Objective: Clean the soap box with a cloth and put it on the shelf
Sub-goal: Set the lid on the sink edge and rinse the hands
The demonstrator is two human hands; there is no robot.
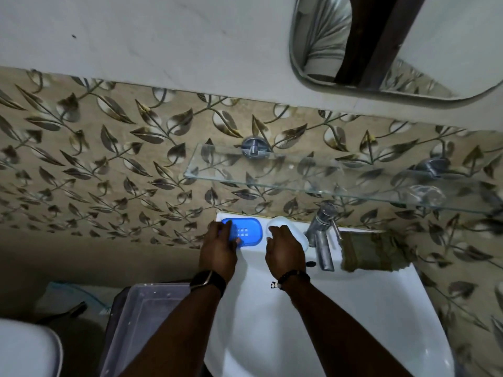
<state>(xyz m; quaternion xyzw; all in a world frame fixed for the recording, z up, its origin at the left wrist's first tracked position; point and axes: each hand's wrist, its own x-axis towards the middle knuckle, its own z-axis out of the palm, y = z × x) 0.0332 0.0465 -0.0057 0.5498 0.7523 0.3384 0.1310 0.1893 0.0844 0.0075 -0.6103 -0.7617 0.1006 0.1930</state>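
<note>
A blue soap box tray (249, 232) with drain holes lies on the back left rim of the white sink (381, 295). My left hand (219, 247) rests on its left end, fingers over the edge. Next to it lies a clear whitish lid (283, 223), and my right hand (285, 250) covers its near side, fingers curled on it. A brownish-green cloth (373, 251) lies on the sink rim to the right of the tap. The glass shelf (313, 180) is fixed to the wall above the sink.
A chrome tap (322, 235) stands between the lid and the cloth. A clear glass object (424, 195) sits on the shelf's right end. A mirror (394, 47) hangs at upper right. A clear plastic bin (138, 325) and a white toilet lid (24, 349) lie lower left.
</note>
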